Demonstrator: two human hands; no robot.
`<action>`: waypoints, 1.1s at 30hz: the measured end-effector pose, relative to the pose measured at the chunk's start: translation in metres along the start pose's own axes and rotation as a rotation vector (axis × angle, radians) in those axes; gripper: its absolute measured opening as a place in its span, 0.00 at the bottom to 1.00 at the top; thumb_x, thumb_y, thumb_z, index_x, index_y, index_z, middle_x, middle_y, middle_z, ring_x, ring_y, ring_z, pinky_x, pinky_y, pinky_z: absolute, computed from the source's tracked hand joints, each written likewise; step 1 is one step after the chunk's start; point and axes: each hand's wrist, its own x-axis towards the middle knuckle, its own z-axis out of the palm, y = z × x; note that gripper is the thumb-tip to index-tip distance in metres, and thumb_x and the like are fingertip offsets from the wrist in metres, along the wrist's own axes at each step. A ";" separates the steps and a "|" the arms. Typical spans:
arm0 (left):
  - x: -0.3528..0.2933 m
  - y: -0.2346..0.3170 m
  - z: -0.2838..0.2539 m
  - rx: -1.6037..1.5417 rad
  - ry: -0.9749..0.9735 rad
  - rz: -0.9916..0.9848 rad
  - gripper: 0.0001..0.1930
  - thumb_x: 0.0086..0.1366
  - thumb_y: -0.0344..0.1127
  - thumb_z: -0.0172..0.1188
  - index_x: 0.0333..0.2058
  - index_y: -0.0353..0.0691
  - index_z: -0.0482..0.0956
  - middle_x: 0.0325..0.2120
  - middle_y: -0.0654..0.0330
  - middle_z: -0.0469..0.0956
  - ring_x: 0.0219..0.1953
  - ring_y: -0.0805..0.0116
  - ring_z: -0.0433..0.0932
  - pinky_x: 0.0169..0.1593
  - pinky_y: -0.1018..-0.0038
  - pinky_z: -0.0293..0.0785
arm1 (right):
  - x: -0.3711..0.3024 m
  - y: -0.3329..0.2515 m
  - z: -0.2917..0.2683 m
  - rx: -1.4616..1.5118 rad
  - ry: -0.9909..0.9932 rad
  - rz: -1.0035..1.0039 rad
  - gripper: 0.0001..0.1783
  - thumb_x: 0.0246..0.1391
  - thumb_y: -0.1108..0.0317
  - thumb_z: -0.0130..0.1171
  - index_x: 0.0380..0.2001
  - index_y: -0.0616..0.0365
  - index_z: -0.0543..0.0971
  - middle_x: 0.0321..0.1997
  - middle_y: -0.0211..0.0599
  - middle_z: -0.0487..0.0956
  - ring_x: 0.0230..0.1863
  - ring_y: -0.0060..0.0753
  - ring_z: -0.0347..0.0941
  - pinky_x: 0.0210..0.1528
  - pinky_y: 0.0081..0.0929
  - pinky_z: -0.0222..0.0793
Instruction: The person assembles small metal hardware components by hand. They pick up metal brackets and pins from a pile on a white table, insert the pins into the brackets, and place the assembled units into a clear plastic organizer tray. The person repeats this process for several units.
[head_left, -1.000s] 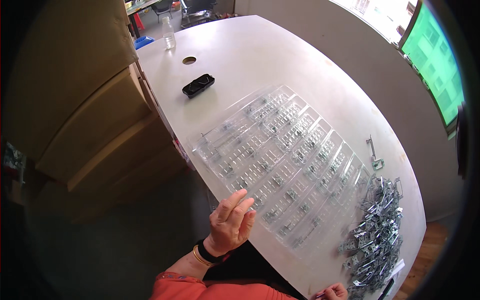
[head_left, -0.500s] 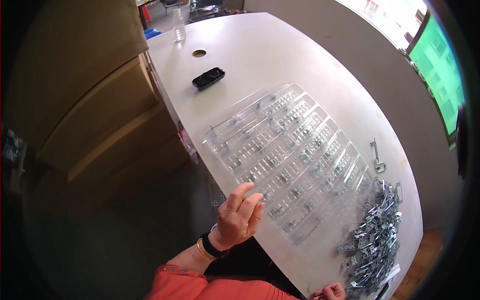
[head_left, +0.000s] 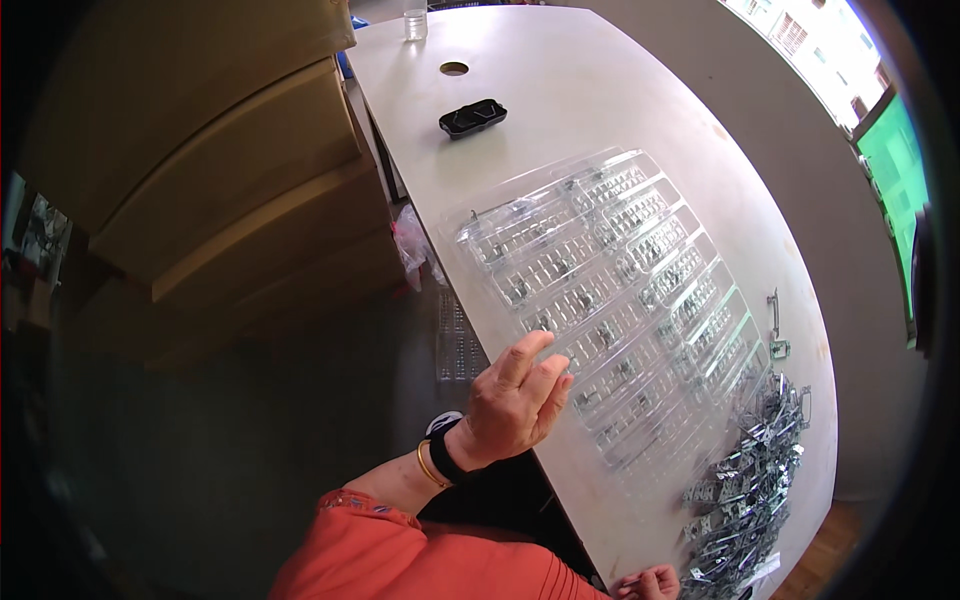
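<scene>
My left hand (head_left: pixel 515 400), with a black band and a gold bangle at the wrist, is over the table's near left edge. Its fingers are half bent with gaps between them, and I see nothing in them. The fingertips are beside the left edge of a clear plastic tray (head_left: pixel 585 352), whose rows of compartments hold small metal parts. At the lower edge, my right hand (head_left: pixel 648 582) is curled closed; what it may hold is hidden. Just right of it lies a heap of grey metal brackets (head_left: pixel 745 490).
One loose metal bracket (head_left: pixel 780 348) lies above the heap. Farther off on the white table (head_left: pixel 590 75) are a black box (head_left: pixel 473 118), a round cable hole (head_left: pixel 454 68) and a clear bottle (head_left: pixel 415 24). Large cardboard boxes (head_left: pixel 250 150) stand at the left.
The whole view has shifted, so the table and tray appear farther right and slightly higher. My left hand keeps its bent-finger pose by the tray's edge. My right hand stays by the heap.
</scene>
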 end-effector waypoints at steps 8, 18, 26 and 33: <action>0.004 0.002 -0.004 0.067 -0.096 -0.020 0.08 0.70 0.28 0.63 0.46 0.35 0.84 0.51 0.43 0.79 0.43 0.47 0.83 0.43 0.62 0.81 | 0.013 0.015 -0.010 -0.128 0.066 -0.163 0.05 0.72 0.72 0.56 0.40 0.61 0.72 0.33 0.52 0.86 0.25 0.38 0.85 0.21 0.29 0.82; -0.009 0.023 -0.016 -0.027 -0.076 -0.031 0.15 0.78 0.30 0.55 0.58 0.28 0.76 0.61 0.46 0.71 0.32 0.74 0.68 0.36 0.78 0.69 | 0.002 0.006 0.000 -0.012 -0.088 -0.148 0.07 0.73 0.68 0.58 0.44 0.62 0.75 0.42 0.49 0.88 0.36 0.33 0.87 0.31 0.26 0.84; -0.034 0.089 -0.026 -0.082 -0.252 0.260 0.13 0.71 0.28 0.62 0.52 0.32 0.81 0.53 0.45 0.76 0.40 0.63 0.78 0.39 0.76 0.76 | 0.003 0.013 0.001 0.005 -0.151 -0.209 0.05 0.74 0.72 0.56 0.45 0.62 0.74 0.44 0.48 0.88 0.38 0.31 0.87 0.32 0.24 0.84; -0.055 0.115 -0.008 -0.186 -0.404 0.330 0.19 0.63 0.31 0.73 0.51 0.33 0.82 0.53 0.45 0.78 0.33 0.59 0.83 0.32 0.70 0.81 | 0.003 0.019 -0.003 0.045 -0.217 -0.261 0.05 0.74 0.72 0.56 0.46 0.62 0.74 0.46 0.45 0.87 0.40 0.29 0.86 0.35 0.23 0.84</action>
